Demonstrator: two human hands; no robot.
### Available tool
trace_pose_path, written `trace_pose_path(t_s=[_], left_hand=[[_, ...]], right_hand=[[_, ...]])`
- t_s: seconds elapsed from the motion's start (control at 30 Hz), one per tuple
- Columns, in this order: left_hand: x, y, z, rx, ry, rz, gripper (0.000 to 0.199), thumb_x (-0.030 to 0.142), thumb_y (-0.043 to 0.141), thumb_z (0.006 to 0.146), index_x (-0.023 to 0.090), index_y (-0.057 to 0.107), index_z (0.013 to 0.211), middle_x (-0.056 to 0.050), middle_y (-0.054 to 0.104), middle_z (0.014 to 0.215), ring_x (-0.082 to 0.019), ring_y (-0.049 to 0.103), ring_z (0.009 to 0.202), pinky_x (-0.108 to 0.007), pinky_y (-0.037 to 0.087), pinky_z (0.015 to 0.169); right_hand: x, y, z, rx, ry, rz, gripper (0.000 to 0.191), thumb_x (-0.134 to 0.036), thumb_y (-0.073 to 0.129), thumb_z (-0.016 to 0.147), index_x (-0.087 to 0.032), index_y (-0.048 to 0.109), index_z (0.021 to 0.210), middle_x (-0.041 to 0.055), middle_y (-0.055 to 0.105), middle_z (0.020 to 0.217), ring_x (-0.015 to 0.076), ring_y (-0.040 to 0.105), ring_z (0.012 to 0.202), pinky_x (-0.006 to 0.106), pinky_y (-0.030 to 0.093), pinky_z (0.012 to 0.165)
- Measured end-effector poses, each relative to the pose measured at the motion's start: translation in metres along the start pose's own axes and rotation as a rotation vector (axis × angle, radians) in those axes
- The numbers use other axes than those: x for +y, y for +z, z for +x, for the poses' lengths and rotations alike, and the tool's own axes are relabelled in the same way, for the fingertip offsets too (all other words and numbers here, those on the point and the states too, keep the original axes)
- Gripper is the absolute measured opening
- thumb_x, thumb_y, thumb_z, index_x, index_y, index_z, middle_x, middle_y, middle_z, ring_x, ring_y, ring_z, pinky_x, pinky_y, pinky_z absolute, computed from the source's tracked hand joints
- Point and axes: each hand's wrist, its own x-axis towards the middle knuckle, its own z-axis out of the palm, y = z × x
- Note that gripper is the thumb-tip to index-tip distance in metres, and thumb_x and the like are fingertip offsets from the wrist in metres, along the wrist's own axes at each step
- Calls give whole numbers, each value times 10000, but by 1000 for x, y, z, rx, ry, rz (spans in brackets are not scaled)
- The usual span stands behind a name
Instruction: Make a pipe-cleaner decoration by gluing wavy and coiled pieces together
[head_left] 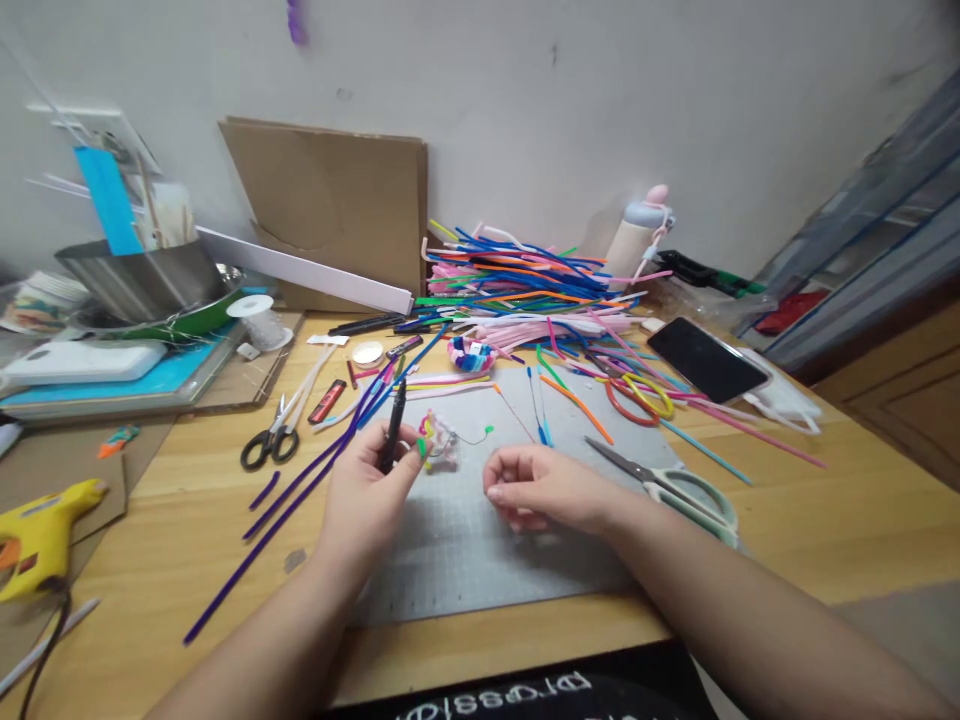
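Observation:
My left hand (375, 475) is closed around a black pen (394, 425), which points up from between the fingers. A small green piece (421, 447) shows at the thumb tip. Just beyond lies a small pink, yellow and clear cluster (442, 445), with a thin wire running to a green tip (489, 429). My right hand (529, 487) hovers over the grey cutting mat (480, 560), its fingers curled with the thumb near the index finger; whether anything small is between them cannot be made out. Green-handled scissors (690, 497) lie right of that hand.
A pile of colourful pipe cleaners (525, 290) lies at the back. Black scissors (270, 440) and purple stems (277, 520) are on the left, beyond a yellow glue gun (45, 530). A phone (705, 358) and a bottle (637, 235) are at the right. Cardboard (337, 200) leans on the wall.

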Motion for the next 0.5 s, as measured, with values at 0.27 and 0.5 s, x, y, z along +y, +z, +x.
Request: trace_pose_path(t_s=[0.27,0.5], left_hand=[[5,2,-2,-66,-1,51,98,269,641,759,184,592,757,34,515,612,-110,439,572,-240,339,540],[3,4,-4,-81,9,21,67,242,640,765,179,636,787,23,540,622,-111,463,576,-236,372,557]], right_hand=[[6,1,6,69,-172,203,510,-378,688,770,-228,420,1177,12,553,904,75,565,559,157,337,375],[3,2,6,117,-91,77,380,-503,678,731,-160,518,764,-46,534,599,34,449,417,155,259,375]])
